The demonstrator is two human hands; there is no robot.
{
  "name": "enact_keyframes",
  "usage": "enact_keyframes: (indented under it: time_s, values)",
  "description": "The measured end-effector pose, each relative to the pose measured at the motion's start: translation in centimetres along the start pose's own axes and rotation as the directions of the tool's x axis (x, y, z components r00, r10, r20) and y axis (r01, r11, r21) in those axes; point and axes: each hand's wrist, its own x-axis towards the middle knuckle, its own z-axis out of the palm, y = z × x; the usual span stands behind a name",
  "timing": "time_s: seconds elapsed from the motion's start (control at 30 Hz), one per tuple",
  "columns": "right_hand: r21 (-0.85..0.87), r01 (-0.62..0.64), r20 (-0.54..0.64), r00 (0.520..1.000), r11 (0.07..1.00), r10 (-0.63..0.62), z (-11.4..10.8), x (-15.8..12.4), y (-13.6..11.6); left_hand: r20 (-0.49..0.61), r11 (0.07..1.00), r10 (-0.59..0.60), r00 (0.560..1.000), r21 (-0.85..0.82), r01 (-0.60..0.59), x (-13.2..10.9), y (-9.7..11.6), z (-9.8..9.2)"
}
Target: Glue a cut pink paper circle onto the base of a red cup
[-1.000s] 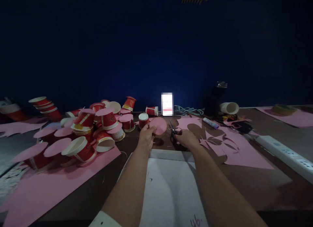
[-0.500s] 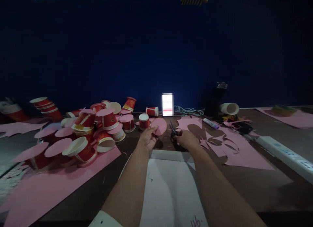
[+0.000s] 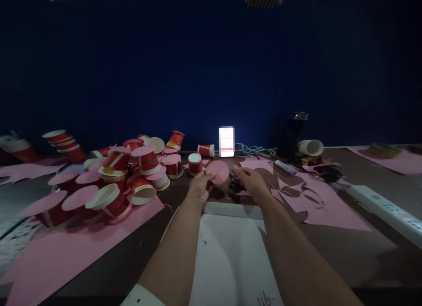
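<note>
My left hand (image 3: 200,187) pinches a round pink paper disc (image 3: 218,172) by its lower left edge, thumb on top. My right hand (image 3: 252,182) is just right of the disc, fingers partly stretched toward it and apparently holding nothing. Below those fingertips lie dark-handled scissors (image 3: 235,183), low on the brown table and partly hidden by the hand. Behind the left hand stands an upside-down red paper cup (image 3: 195,164), with another red cup (image 3: 206,150) lying on its side farther back.
Several red cups with pink discs (image 3: 145,158) crowd the left, over a pink sheet (image 3: 82,249). Pink paper scraps (image 3: 296,194), a marker (image 3: 285,167) and a white power strip (image 3: 385,209) are at right. A lit phone (image 3: 226,142) stands behind; a white box (image 3: 231,253) lies in front.
The disc has turned flatter toward me and shifted slightly right. My right hand has come off the scissors, which have dropped lower, and its fingers have risen toward the disc.
</note>
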Motion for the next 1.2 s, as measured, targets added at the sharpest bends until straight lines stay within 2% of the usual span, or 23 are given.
enact_keyframes:
  time_s: [0.13,0.33,0.43,0.63,0.8,1.03,1.2]
  values:
    - [0.276,-0.045,0.127,0.992,0.96,0.01,1.1,-0.2,-0.1,0.07,0.996,0.007,0.998,0.092,-0.013,-0.1,-0.2,0.1]
    - [0.491,-0.169,0.224,0.972,0.855,0.064,1.8,-0.2,0.1,0.114,0.99,-0.039,0.993,0.142,0.023,-0.6,-0.1,0.4]
    - [0.532,-0.223,0.279,0.957,0.817,0.08,1.6,-0.4,-0.1,0.119,0.99,-0.044,0.992,0.14,0.027,-0.8,0.1,0.7]
    - [0.56,-0.27,0.315,0.944,0.783,0.101,1.6,-0.5,-0.2,0.11,0.986,-0.043,0.993,0.163,0.024,-0.9,0.1,0.7]
    - [0.59,-0.283,0.332,0.939,0.756,0.093,1.6,-0.3,-0.1,0.103,0.973,0.023,0.994,0.228,-0.046,-0.3,-0.2,0.2]
    - [0.653,-0.375,0.388,0.912,0.658,0.135,1.5,-0.4,-0.3,0.117,0.968,0.076,0.99,0.231,-0.101,-0.1,-0.2,0.3]
    - [0.639,-0.357,0.362,0.921,0.681,0.143,1.6,-0.3,-0.2,0.11,0.964,0.085,0.99,0.244,-0.109,-0.2,-0.2,0.5]
